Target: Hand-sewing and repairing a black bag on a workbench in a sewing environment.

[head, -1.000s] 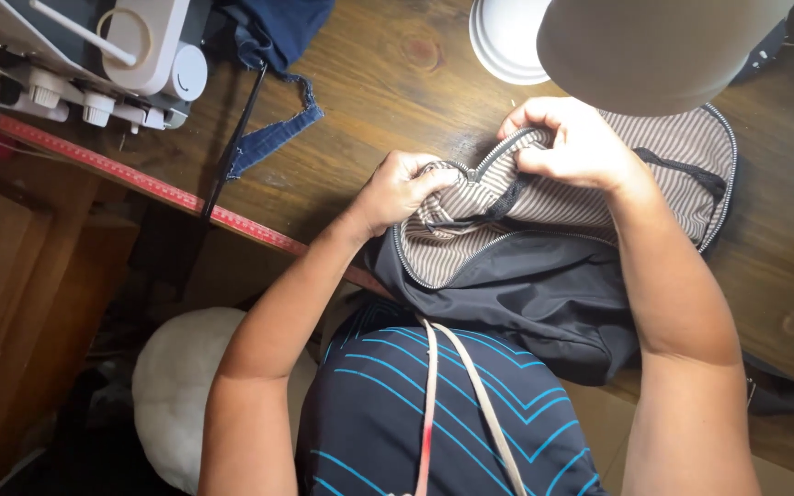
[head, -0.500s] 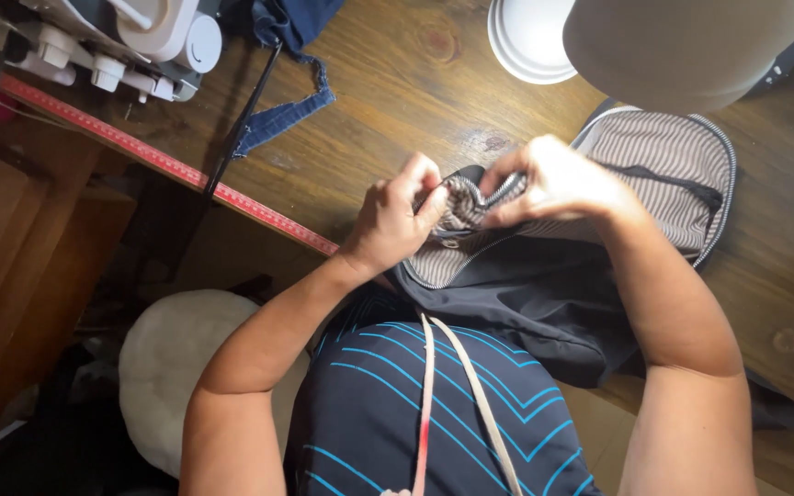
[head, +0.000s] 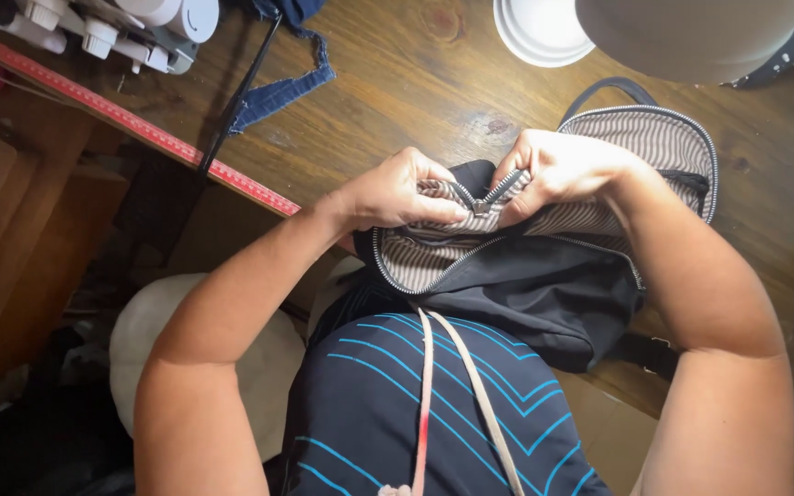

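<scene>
Dark wooden desk [head: 397, 83], red measuring strip along its edge. Small metal zipper slider [head: 481, 206] sits at the top of the black backpack with striped lining [head: 544, 294], zipper tracks splaying up from it in a V. Left hand [head: 395, 193] and right hand [head: 558, 170] flank it, equally near; fingers pinched shut on the lining either side.
</scene>
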